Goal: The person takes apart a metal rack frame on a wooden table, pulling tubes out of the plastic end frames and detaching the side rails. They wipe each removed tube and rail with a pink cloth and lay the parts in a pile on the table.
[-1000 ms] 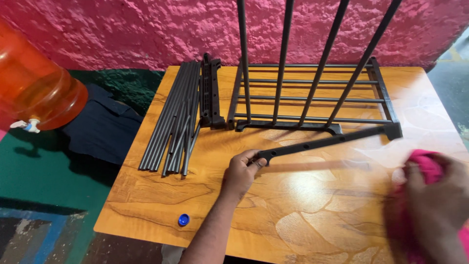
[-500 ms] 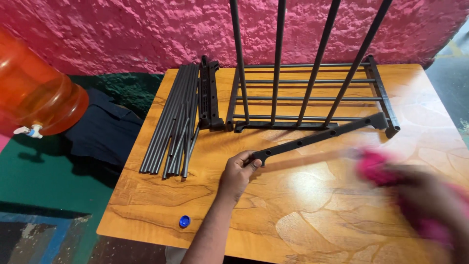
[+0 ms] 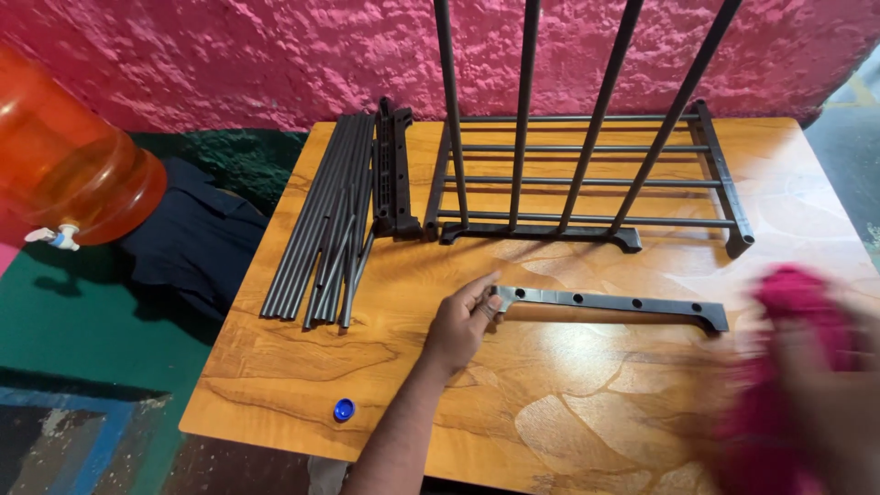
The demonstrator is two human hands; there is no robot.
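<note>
- Black plastic bar [image 3: 610, 302] with four holes now lies flat on the wooden table [image 3: 568, 431]; half a second earlier it was slanted, its far end up by the rack's corner.
- Left hand [image 3: 461, 323] pinches the bar's left end between thumb and fingers.
- Right hand [image 3: 816, 394], a blur, has moved lower and nearer the camera, clutching a pink cloth [image 3: 788, 367] just right of the bar's far end.
- Counted: one partly built rack [image 3: 587, 183] with four upright rods, one bundle of loose rods [image 3: 325, 220], one blue cap [image 3: 344, 409], one orange water jug [image 3: 69, 174].
</note>
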